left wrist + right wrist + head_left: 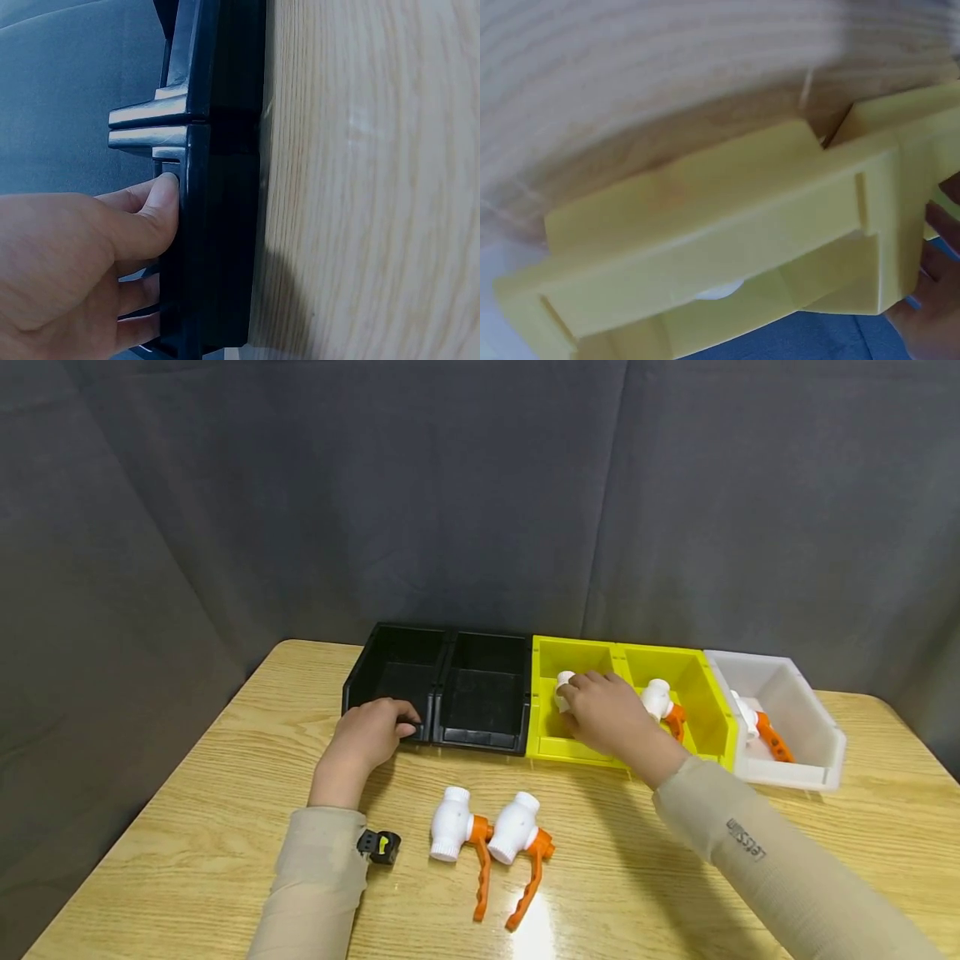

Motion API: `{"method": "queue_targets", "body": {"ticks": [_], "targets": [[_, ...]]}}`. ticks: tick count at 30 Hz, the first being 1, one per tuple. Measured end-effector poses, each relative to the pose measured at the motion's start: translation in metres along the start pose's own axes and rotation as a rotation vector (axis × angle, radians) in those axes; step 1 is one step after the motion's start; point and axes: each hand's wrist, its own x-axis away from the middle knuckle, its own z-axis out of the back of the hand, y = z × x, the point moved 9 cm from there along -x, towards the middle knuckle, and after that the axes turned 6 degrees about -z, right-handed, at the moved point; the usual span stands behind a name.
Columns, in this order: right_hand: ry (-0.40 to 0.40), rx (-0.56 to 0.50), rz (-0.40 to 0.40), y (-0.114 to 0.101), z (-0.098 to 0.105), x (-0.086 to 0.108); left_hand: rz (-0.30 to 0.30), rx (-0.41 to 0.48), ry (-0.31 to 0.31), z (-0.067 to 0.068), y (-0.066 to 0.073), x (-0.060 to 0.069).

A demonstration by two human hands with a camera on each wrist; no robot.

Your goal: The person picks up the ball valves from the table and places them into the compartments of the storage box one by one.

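My left hand [367, 735] is at the front edge of the leftmost black bin [390, 681]. In the left wrist view, the thumb of the left hand [82, 262] presses the rim of the black bin [172, 300] with the other fingers behind it. Reaching into the left yellow bin [551, 746], my right hand [611, 714] holds a white ball valve [566, 689], largely hidden by the fingers. Two more ball valves with orange handles, one left [451, 825] and one right [514, 828], lie on the table between my arms.
A second black bin [483, 700] adjoins the first. The right yellow bin [705, 710] contains a ball valve [657, 697], and the white bin [813, 727] holds another valve [772, 737]. A dark curtain [480, 502] hangs behind the wooden table [187, 827].
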Motion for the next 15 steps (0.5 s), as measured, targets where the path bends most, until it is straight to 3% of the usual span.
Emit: {"method": "queue_targets", "body": {"ticks": [8, 15], "targets": [[0.128, -0.128, -0.035, -0.015, 0.019, 0.028, 0.005, 0.003, 0.003, -0.002, 0.0, -0.003], [0.167, -0.152, -0.023, -0.026, 0.028, 0.046, 0.003, 0.001, 0.006, -0.002, 0.0, -0.004]]}}
